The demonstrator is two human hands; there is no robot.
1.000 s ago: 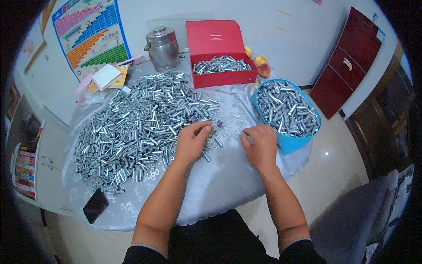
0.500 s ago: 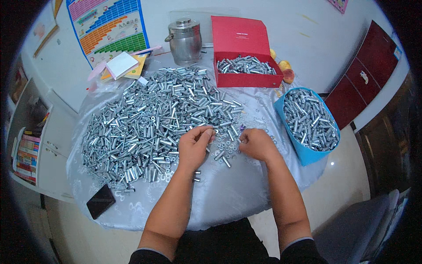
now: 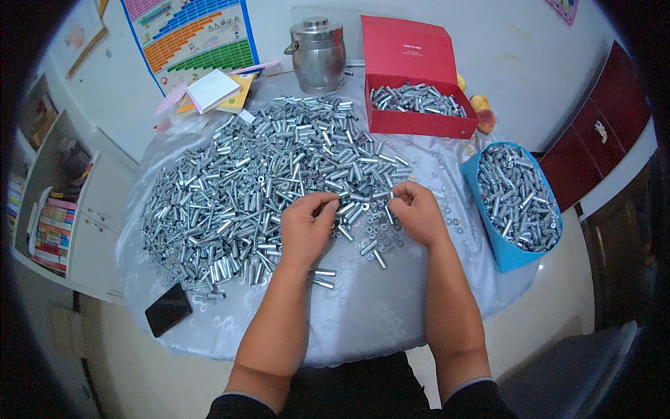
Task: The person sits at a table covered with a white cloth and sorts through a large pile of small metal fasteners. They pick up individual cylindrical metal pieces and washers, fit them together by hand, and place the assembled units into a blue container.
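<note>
A broad heap of silvery metal tubes (image 3: 230, 188) covers the left and middle of the table. At its right edge my left hand (image 3: 306, 229) is closed, thumb and forefinger pinched together; whatever is between them is too small to make out. A short way to the right, my right hand (image 3: 421, 215) pinches a small shiny metal tube (image 3: 390, 211) between thumb and fingers. Small metal rings (image 3: 377, 229) and a few loose tubes lie on the cloth between the hands. Two more tubes (image 3: 323, 282) rest beside my left wrist.
A blue bin (image 3: 481, 209) full of metal pieces stands at the right. Behind are a red box (image 3: 419, 124) holding more pieces, a steel canister (image 3: 317, 59) and some fruit (image 3: 483, 115). A black phone-like slab (image 3: 168, 310) lies near left; papers (image 3: 213, 91) lie far left.
The view has shifted, so the table sits farther right in it. Against the table, my left hand has moved left and my right hand farther away and slightly left.
</note>
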